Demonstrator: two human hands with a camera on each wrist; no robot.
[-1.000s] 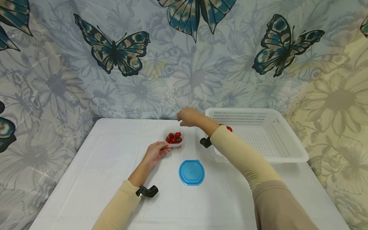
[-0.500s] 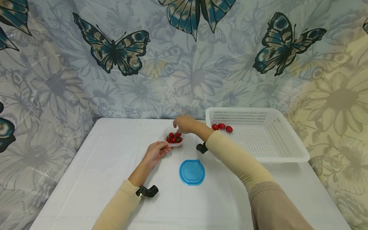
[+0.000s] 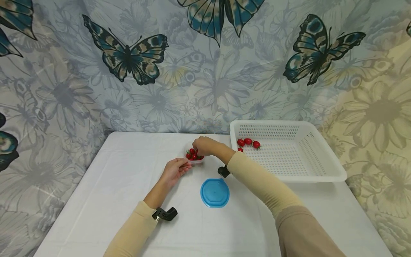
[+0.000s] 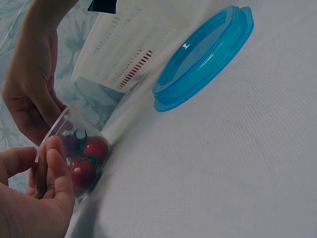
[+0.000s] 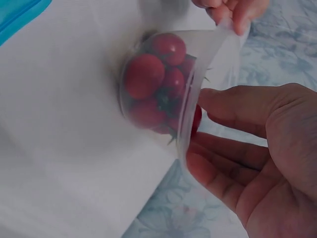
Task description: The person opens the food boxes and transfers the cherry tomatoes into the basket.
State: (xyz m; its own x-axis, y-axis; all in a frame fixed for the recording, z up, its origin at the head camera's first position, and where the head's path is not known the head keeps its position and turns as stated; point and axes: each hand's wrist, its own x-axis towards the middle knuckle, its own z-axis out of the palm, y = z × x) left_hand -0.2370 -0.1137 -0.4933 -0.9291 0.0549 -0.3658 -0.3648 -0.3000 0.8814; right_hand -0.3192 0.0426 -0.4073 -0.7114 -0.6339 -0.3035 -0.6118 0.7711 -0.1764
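Observation:
A small clear plastic container (image 5: 198,74) full of red cherry tomatoes (image 5: 143,77) stands near the table's far edge. My left hand (image 3: 174,172) pinches its rim between thumb and fingers, as the left wrist view shows. My right hand (image 3: 207,145) reaches over the container from the right, fingertips inside the rim. In the right wrist view, its thumb and fingers pinch a cherry tomato (image 5: 197,121) at the mouth. A round blue lid (image 3: 214,193) lies flat on the table, nearer than the container.
A white perforated basket (image 3: 289,175) stands at the right rear of the table, with several cherry tomatoes (image 3: 248,141) in its left back corner. The white-covered table (image 3: 128,185) meets a butterfly-patterned cloth (image 3: 160,107) behind. My right forearm crosses the basket's front left corner.
My right hand has moved down and slightly left, from above and behind the container into its mouth. The basket's tomatoes have come into view. My left hand holds still.

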